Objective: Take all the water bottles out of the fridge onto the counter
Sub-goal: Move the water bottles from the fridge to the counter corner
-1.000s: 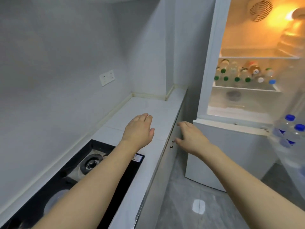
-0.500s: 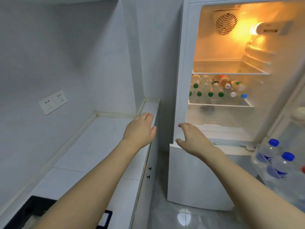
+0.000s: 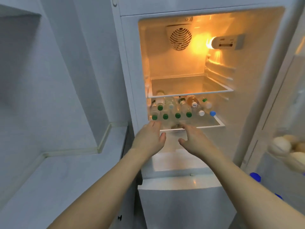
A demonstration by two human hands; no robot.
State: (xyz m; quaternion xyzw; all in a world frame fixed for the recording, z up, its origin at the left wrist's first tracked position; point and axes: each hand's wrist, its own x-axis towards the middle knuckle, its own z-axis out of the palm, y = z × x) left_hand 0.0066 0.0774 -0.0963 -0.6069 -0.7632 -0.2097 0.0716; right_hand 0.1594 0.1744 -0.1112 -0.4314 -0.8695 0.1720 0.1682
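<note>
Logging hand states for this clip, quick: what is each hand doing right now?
Left hand: open, empty, reaching toward the green-capped bottles.
Right hand: open, empty, just below the bottle shelf.

Fridge (image 3: 212, 22) open, right of counter (image 3: 54, 182). Bottles (image 3: 177, 108) lie on lower shelf (image 3: 212, 125), under top shelf (image 3: 189, 94). Left hand (image 3: 149, 138) and right hand (image 3: 194, 139) side by side, just before lower shelf. Eggs (image 3: 287, 149) in door, far right.
</note>
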